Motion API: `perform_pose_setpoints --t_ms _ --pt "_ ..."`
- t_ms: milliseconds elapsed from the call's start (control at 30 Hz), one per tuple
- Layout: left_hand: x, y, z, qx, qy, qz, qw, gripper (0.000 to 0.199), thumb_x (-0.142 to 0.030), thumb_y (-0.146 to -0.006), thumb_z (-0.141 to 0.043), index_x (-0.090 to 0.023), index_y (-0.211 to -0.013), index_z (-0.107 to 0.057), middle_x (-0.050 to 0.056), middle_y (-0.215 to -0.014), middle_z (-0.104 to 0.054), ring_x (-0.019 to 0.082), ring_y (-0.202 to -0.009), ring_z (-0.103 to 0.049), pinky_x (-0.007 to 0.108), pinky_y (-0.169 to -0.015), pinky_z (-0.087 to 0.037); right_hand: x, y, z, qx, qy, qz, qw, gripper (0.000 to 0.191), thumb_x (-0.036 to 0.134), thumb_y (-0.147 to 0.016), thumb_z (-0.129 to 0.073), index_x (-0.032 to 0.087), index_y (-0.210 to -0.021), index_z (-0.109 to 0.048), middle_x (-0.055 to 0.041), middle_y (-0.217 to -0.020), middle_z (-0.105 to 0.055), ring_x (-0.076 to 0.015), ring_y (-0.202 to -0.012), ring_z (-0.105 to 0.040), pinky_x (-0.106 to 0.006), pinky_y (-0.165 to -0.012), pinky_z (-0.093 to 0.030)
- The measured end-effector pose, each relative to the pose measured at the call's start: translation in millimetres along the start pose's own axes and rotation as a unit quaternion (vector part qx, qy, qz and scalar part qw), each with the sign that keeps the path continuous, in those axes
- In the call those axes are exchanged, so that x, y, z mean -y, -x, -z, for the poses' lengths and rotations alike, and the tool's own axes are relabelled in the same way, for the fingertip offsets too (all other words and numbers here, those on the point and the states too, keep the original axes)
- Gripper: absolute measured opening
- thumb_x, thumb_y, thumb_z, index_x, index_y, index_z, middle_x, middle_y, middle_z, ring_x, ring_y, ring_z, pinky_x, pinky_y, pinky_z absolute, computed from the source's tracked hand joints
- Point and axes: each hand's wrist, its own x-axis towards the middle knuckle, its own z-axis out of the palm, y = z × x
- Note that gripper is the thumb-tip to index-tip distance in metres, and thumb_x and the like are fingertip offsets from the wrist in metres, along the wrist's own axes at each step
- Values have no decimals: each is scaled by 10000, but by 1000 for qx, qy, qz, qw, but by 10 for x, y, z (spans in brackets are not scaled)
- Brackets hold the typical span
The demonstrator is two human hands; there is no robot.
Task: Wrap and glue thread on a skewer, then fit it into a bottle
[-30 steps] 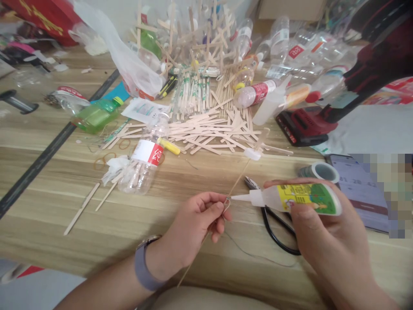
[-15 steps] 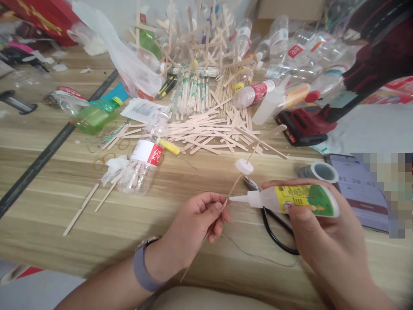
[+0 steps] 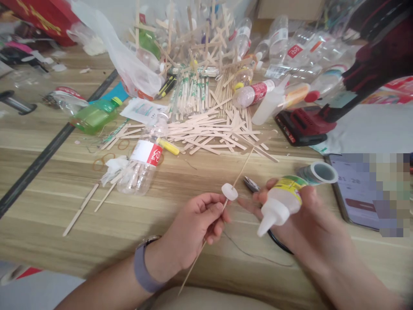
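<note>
The near edge of the table (image 3: 180, 176) ran below my left forearm, and a strip of wood grain gave room between my left hand (image 3: 200, 226) and the clear bottle (image 3: 145, 157). On the other side, the pliers (image 3: 251, 184) and the phone (image 3: 356, 193) crowded the space around my right hand (image 3: 318, 230).

My left hand was closed in a pinch, thumb against fingers, on a thin stick (image 3: 242, 169) that slanted up and away from me. A white disc (image 3: 229, 192) sat on the stick just above that pinch. My right hand was partly open, yet it had hold of the glue bottle (image 3: 284, 200), its nozzle tipped down toward me. One blurred finger of that hand reached close to the disc; I couldn't tell whether it touched.

The glue bottle was see-through at the shoulder, but I couldn't make out how much was inside. The clear bottle lay on the wood with flat sticks inside it. Farther off, the green bottle (image 3: 96, 116) lay on its side under a yellow cap. The hollow roll (image 3: 323, 172) was beside the phone, its open end toward me.
</note>
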Motion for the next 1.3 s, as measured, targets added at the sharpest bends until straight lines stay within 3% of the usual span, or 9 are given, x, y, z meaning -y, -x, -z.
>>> perform_pose_setpoints --t_ms 200,367,433,567,700,933,1300 --pt "-9 -5 -17 23 -24 27 999 191 -260 -783 -635 -125 -907 -581 -17 -655 -580 25 -434 -388 186 -392 -212 -27 5 -14 12 -44 -28 999 386 618 -721 -625 250 -824 -682 -40 -643 -675 -273 -667 -692 -541 -724 -583" --pt "0 -24 1 -2 -27 23 999 164 -236 -791 -628 -135 -906 -569 -18 -653 -591 28 -441 -406 173 -383 -222 41 -18 112 -133 -84 65 985 334 609 -646 -698 296 -760 -675 -30 -661 -625 -282 -744 -666 -530 -797 -581" --pt "11 -30 13 -4 -23 19 1000 170 -239 -790 -632 -136 -909 -569 -16 -654 -594 31 -445 -418 169 -379 -234 70 -24 133 -154 -76 89 981 307 598 -653 -706 310 -754 -672 -22 -689 -630 -277 -767 -665 -515 -821 -581" --pt "22 -29 18 -11 -20 10 1000 209 -258 -774 -652 -132 -918 -570 -16 -653 -600 38 -449 -439 168 -378 -287 49 -9 76 -143 -25 98 985 330 576 -635 -745 288 -791 -703 -15 -738 -662 -256 -739 -675 -475 -811 -588" --pt "5 -20 8 -21 -28 -3 999 251 -278 -748 -672 -122 -914 -569 -17 -637 -600 51 -448 -447 176 -365 -324 -38 53 27 -166 47 132 976 263 478 -706 -735 259 -845 -699 -21 -813 -703 -214 -787 -676 -358 -803 -569" --pt "3 -20 2 -27 -39 -22 999 262 -291 -740 -675 -118 -911 -577 -17 -633 -599 56 -442 -446 181 -364 -348 -54 141 43 -165 268 157 936 223 454 -765 -692 285 -906 -653 -13 -811 -704 -165 -659 -628 -285 -686 -552" --pt "18 -19 4 -29 -43 -26 998 254 -287 -742 -672 -118 -907 -579 -17 -628 -600 63 -454 -462 181 -370 -367 -47 131 11 -136 302 189 924 190 394 -794 -685 281 -934 -623 -20 -864 -738 -171 -736 -691 -237 -652 -552"
